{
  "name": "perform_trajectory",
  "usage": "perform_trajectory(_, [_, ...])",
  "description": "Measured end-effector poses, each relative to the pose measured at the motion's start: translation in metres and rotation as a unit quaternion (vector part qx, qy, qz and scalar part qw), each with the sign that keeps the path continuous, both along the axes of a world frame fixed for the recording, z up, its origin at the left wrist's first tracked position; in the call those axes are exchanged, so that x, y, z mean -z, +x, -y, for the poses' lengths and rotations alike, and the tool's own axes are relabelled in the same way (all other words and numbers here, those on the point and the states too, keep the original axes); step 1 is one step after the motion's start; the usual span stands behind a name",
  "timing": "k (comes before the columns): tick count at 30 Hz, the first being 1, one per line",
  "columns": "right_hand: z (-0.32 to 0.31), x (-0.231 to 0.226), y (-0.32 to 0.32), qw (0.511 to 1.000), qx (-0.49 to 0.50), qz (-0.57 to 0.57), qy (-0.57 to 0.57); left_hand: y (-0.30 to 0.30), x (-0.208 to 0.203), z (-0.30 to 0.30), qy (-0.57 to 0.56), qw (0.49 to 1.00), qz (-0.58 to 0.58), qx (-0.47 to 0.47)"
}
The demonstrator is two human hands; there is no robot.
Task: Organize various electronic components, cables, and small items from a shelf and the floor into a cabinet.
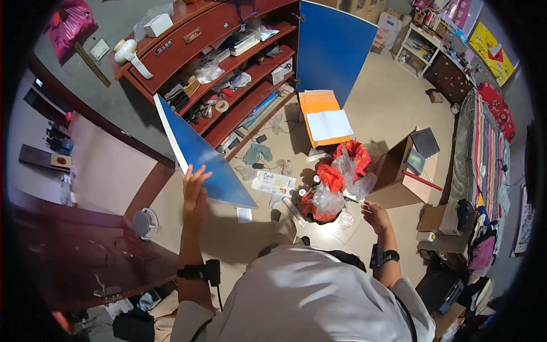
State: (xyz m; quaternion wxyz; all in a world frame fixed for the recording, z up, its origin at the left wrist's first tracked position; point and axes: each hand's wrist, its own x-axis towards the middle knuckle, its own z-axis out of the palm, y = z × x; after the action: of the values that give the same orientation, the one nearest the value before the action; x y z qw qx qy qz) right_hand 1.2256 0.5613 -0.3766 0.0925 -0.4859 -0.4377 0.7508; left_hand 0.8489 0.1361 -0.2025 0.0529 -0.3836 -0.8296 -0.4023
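Before the red-brown cabinet [182,54], you stand with both arms reaching forward, your left hand [196,188] at the pale outer edge of its left blue door [219,185], fingers loosely spread and curled around nothing; whether they touch the panel cannot be told from above. Your right hand [376,216], out in front of the cabinet's right half, is partly curled beside a clear plastic bag [327,200], and you cannot tell here whether it grips anything. Both doors stand wide, the right blue door [327,57] at the cabinet's far end, which likely leaves the crowded shelves [231,122] within reach. Your spread left fingers would suit resting against a flat panel better than gripping it. On the floor before the cabinet, the clear bag is heaped with a red bag [329,176], perhaps to be near your right side. The left door, hinged at the cabinet's left end and swung toward you, looks flat, smooth and deep blue, with a white edge and a paler sheen toward its lower corner.
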Motion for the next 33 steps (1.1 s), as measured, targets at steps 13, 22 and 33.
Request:
perform_trajectory(13, [-0.023, -0.041, -0.206, 0.989, -0.130, 0.050, 0.054, -0.018, -0.012, 0.004, -0.078, 0.994, 0.028, 0.072])
perform_trajectory(22, [-0.008, -0.055, -0.329, 0.967, -0.251, 0.005, 0.053, -0.020, -0.013, 0.015, -0.087, 0.995, 0.042, 0.037])
perform_trajectory(33, [-0.025, -0.053, -0.454, 0.929, -0.354, 0.052, 0.090, -0.022, 0.032, 0.021, -0.088, 0.994, -0.050, -0.039])
